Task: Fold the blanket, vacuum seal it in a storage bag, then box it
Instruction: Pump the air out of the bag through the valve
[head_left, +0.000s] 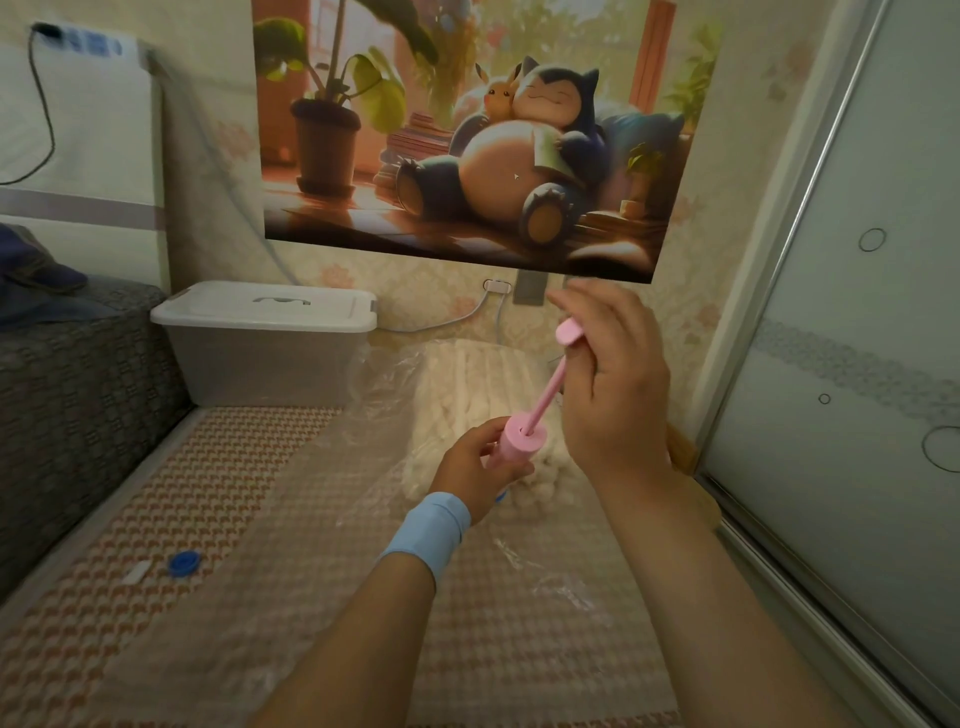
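Note:
A folded white blanket (467, 384) lies inside a clear plastic storage bag (332, 499) spread over the patterned mat. A pink hand pump stands over the bag's near end. My left hand (480, 470) grips the pump's cylinder (519, 441). My right hand (613, 374) holds the pump's T-handle (569, 332), with the rod (545, 397) pulled far out of the cylinder. A clear storage box with a white lid (265, 306) stands behind the bag, against the wall.
A blue valve cap (184, 564) and a small white clip (136, 574) lie on the mat (156, 493) at the left. A grey sofa (67, 389) borders the left side. A sliding glass door (857, 338) runs along the right. A cable hangs from a wall socket (496, 286).

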